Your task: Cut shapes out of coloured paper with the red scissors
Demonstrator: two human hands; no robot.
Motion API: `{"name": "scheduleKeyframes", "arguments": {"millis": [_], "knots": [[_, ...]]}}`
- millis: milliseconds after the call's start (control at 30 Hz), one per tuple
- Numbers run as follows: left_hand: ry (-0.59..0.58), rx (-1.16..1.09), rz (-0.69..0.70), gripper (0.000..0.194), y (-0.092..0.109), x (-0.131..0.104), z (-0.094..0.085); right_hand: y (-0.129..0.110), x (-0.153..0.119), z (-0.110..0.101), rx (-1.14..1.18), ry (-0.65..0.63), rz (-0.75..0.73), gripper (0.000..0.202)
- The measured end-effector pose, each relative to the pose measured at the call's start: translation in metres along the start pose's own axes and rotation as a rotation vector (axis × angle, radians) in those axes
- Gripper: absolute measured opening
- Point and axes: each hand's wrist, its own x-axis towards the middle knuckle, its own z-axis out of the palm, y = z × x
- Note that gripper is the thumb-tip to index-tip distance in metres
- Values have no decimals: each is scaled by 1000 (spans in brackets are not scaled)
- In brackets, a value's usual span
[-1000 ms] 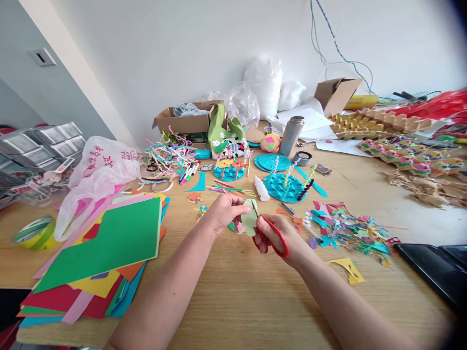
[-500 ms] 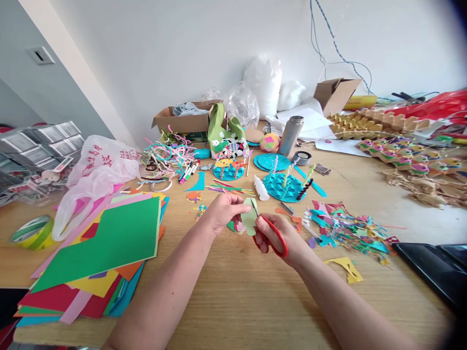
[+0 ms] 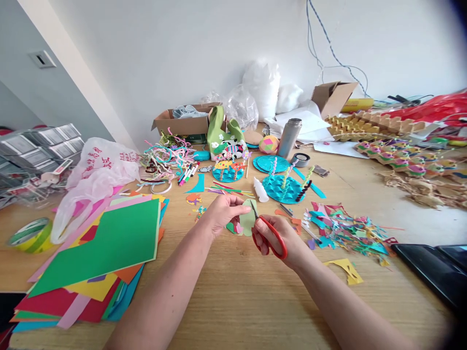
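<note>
Pinching a small pale green paper cutout (image 3: 248,221) between thumb and fingers, the left hand (image 3: 223,214) is holding it up just above the wooden counter (image 3: 233,296), so that grip is clamped tight on the paper. Right hand (image 3: 277,238) is working a pair of red-handled scissors (image 3: 270,236), fingers threaded through the loops and closed around them, with the blades biting into the right edge of the cutout. Both hands are sitting about mid-counter, close together, with the paper right between them. Off to the left, a messy stack of coloured paper sheets (image 3: 98,257) is lying with a big green sheet on top, and a roll of green tape (image 3: 27,234) is sitting further left near the edge. To the right of the hands, a pile of colourful paper scraps (image 3: 345,228) is spreading out, with a yellow offcut (image 3: 346,270) nearer. Further back, teal paper discs (image 3: 282,187) with twisted stems are lying beside a white glue bottle (image 3: 260,189), and a steel flask (image 3: 289,137) is standing behind them.
</note>
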Motion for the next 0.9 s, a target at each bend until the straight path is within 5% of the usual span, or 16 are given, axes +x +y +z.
{"name": "scheduleKeyframes", "arguments": {"millis": [900], "knots": [[54, 18, 15, 26, 3, 1, -1, 2, -1, 0, -60, -3, 17, 51]]}}
